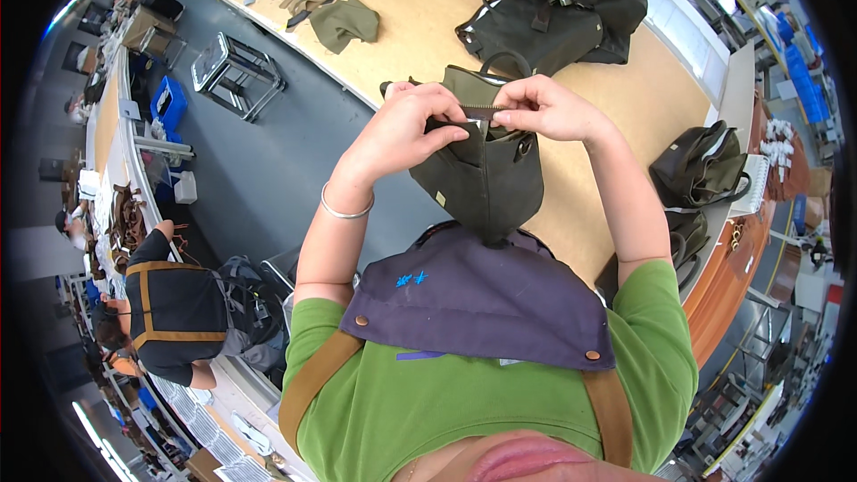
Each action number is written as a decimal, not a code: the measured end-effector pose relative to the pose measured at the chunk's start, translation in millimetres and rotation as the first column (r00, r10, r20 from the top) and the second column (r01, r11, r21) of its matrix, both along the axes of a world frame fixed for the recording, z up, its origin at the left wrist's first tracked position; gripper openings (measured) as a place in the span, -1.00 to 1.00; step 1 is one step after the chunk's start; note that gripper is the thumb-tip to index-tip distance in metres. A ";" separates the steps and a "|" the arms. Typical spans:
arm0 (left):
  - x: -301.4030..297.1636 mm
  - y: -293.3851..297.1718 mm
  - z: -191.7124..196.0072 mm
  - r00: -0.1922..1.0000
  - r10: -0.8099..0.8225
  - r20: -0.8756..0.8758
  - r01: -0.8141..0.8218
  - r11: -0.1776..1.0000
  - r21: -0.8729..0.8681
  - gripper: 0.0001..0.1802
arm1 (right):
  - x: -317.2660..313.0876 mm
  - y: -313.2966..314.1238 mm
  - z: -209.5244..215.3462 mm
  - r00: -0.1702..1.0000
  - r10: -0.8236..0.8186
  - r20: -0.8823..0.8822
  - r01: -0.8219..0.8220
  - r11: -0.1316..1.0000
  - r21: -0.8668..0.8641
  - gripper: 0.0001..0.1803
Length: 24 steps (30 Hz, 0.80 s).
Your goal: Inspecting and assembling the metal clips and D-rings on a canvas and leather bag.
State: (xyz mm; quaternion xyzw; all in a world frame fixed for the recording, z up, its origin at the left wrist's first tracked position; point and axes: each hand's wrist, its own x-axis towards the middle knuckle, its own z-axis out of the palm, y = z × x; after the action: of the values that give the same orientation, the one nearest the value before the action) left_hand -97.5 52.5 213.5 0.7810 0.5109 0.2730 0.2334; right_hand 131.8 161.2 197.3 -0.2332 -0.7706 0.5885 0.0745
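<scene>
In the head view, the left hand (412, 125) pinches the bag's opening edge between thumb and fingers, some of which curl out of sight. The right hand (549, 112) grips a brown zipper (483, 112) between thumb and fingertips; its left end is hidden at the left fingers. The dark olive bag (500, 183) hangs directly below both sets of fingers; its inside is hard to make out, and whether its bottom touches the purple apron (482, 295) is unclear. Beyond the fingers, an olive cloth piece (345, 25) and overlapping dark bags (544, 31), cut off above, lie on the surface (580, 174).
</scene>
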 end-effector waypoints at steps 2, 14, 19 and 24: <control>-2.7 4.2 -0.3 0.995 0.012 0.101 -0.005 0.998 -0.067 -0.87 | -1.4 1.2 -0.9 0.998 0.001 -0.059 -0.004 0.999 -0.047 -0.87; -3.8 10.7 -5.1 0.996 -0.032 0.088 0.031 0.999 0.012 -0.88 | -12.0 -11.9 7.6 0.994 -0.051 -0.092 0.057 0.996 0.069 -0.84; 0.6 8.9 -6.0 0.997 0.005 0.079 -0.007 1.000 0.025 -0.85 | -13.2 -13.4 0.4 0.987 -0.051 -0.153 0.062 0.996 0.064 -0.85; 0.0 9.3 -7.5 0.997 -0.004 0.072 -0.001 0.998 0.069 -0.84 | -14.1 -13.3 -2.0 0.986 -0.047 -0.162 0.057 0.997 0.055 -0.87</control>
State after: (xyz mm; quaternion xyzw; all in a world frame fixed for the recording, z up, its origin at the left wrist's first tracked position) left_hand -97.5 61.8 206.1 0.7786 0.4921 0.3181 0.2247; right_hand 117.7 147.9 195.3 -0.2026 -0.7728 0.5801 0.1586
